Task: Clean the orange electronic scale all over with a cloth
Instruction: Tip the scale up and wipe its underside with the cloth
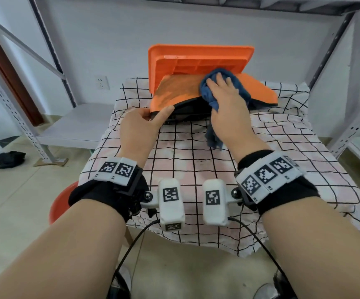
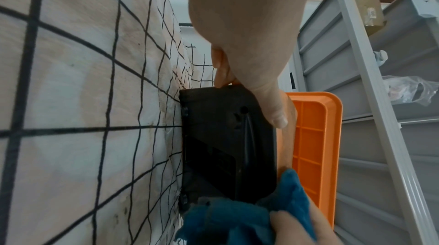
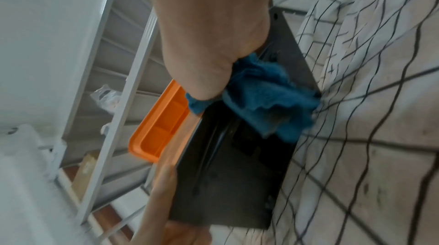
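Observation:
The orange electronic scale (image 1: 181, 91) stands tipped up on the checked tablecloth (image 1: 282, 152), its weighing platform (image 1: 198, 61) upright at the back and its black underside (image 2: 225, 145) facing me. My left hand (image 1: 141, 124) pinches the scale's near left corner, thumb on the black base (image 2: 275, 115). My right hand (image 1: 224, 100) presses a blue cloth (image 1: 209, 91) flat against the orange body, fingers spread over it. The cloth's tail (image 3: 273, 102) hangs down over the black underside.
Grey metal shelving (image 1: 51, 61) flanks the table on the left, with more racking (image 1: 347, 104) on the right. A wall socket (image 1: 102, 82) sits behind. A red stool (image 1: 61, 203) is under my left arm, and a dark rag (image 1: 4, 159) lies on the floor.

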The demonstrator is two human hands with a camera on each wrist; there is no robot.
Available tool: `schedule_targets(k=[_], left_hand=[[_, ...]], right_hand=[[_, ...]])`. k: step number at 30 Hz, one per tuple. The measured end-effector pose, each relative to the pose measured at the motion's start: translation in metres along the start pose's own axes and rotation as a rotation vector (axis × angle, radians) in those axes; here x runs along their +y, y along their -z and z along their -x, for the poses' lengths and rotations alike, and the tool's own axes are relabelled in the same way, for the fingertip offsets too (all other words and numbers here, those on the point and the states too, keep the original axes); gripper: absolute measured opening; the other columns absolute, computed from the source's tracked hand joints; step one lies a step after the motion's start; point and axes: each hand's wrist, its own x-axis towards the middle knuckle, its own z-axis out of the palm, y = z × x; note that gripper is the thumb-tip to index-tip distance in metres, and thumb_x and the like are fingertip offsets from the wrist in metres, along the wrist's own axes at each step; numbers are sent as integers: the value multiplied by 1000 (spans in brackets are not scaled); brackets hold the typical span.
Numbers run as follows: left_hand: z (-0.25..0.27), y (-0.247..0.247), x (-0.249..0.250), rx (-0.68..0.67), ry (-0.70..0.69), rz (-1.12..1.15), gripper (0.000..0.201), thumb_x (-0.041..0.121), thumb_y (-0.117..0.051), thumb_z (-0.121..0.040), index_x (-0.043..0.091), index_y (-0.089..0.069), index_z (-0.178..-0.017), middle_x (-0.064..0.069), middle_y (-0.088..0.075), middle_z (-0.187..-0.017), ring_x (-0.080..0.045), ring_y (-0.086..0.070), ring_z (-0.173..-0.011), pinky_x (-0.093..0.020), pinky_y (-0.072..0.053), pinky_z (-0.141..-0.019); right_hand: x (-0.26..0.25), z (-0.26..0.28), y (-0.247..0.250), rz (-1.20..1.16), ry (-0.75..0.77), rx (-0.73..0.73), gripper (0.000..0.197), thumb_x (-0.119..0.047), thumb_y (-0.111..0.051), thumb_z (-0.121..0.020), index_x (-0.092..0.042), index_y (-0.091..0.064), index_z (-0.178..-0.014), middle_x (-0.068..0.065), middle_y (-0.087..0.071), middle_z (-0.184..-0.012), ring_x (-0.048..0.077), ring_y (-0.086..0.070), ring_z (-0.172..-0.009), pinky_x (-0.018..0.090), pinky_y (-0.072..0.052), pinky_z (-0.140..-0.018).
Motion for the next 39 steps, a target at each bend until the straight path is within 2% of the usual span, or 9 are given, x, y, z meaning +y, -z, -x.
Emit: schedule_targets(k=[9, 12, 16, 19, 22, 25, 31, 35, 39], left_hand=[[1, 2, 1, -28, 10, -24, 51, 63, -63, -74, 13, -65, -74, -1, -60, -62, -16, -55, -61, -31, -45, -63], [2, 3, 0, -17, -3, -35, 53, 63, -63, -75, 10, -66, -75, -9, -67, -70, -20, -58, -65, -35, -47, -66], [1, 2, 1, -14, -7, -16, 54, 63, -63, -75, 9, -66, -72, -9, -64, -67, -22, -56, -63, -36, -46, -65], [0, 2, 1, -13, 7, -7, 59, 65, -63, -73, 6, -66, -73, -11, -62, -67, -21, -54, -64, -36, -45, -64], [1, 2, 2, -13, 10, -16, 60, 65, -63, -73, 5, -66, -74, -8, -62, -65, -22, -55, -62, -37, -46, -64], [2, 3, 2, -18, 4, -35, 54, 63, -63, -75, 9, -66, -74, -9, -67, -72, -24, -60, -68, -38, -49, -68], [2, 3, 2, -14, -6, -49, 48, 61, -64, -76, 13, -65, -73, -4, -65, -69, -20, -60, -66, -37, -50, -68], [1, 3, 0, -26, 2, -35, 49, 63, -63, -75, 14, -63, -71, 0, -59, -61, -14, -52, -58, -35, -44, -61], [2, 3, -4, -47, -1, -65, 44, 62, -64, -75, 19, -59, -70, 9, -52, -57, -11, -50, -58, -29, -40, -59]], right_hand=[[42, 3, 10, 149, -258, 167, 62, 6, -42, -82, -6, -35, -142, 14, -27, -152, 32, -23, -140, 45, -23, -114], [13, -3, -4, 104, -154, 160, 57, 4, -37, -80, -4, -42, -136, 16, -34, -147, 34, -28, -137, 48, -29, -109], [-4, -3, -8, -59, -13, 62, 54, 4, -37, -90, -9, -38, -142, 8, -27, -153, 27, -17, -144, 38, -14, -118], [18, -3, 6, -83, 38, 116, 53, 5, -40, -87, -9, -46, -138, 8, -36, -149, 24, -26, -141, 36, -16, -118], [41, 1, 15, -57, -123, 183, 54, 6, -38, -86, -7, -43, -138, 11, -33, -150, 28, -24, -142, 34, -13, -117], [29, 3, 7, -47, -201, 226, 56, 4, -36, -84, -4, -41, -139, 14, -31, -150, 33, -23, -141, 46, -17, -116], [-7, 5, -3, -206, 62, -31, 55, 5, -35, -91, -11, -37, -143, 6, -26, -154, 22, -14, -145, 37, -2, -119], [30, 4, 9, -153, -37, 148, 54, 5, -38, -84, -9, -48, -136, 9, -40, -147, 23, -31, -139, 42, -17, -117], [52, 9, 19, -169, -276, 310, 45, -9, -33, -84, -5, -56, -123, 14, -57, -125, 23, -52, -113, 30, -38, -99]])
